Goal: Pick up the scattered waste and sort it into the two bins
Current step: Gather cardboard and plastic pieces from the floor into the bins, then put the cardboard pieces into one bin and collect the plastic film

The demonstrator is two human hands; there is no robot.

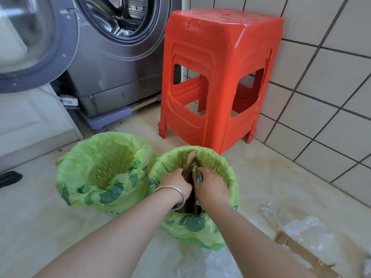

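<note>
Two bins lined with green plastic bags stand side by side on the floor. The left bin (84, 157) looks empty inside. Folded brown cardboard (190, 160) stands upright in the right bin (224, 167). My left hand (176, 182), with a silver bangle on its wrist, grips the cardboard from the left. My right hand (211, 186) holds it from the right, inside the bin's mouth. A small blue-printed scrap (199, 178) shows at my right fingertips. On the floor at lower right lie a cardboard strip (301, 251) and clear plastic film (305, 227).
A red plastic stool (220, 67) stands just behind the right bin against a white tiled wall (331, 77). A grey washing machine (120, 63) with its door (36, 41) swung open is at the back left. A dark object (10, 177) lies at the left edge.
</note>
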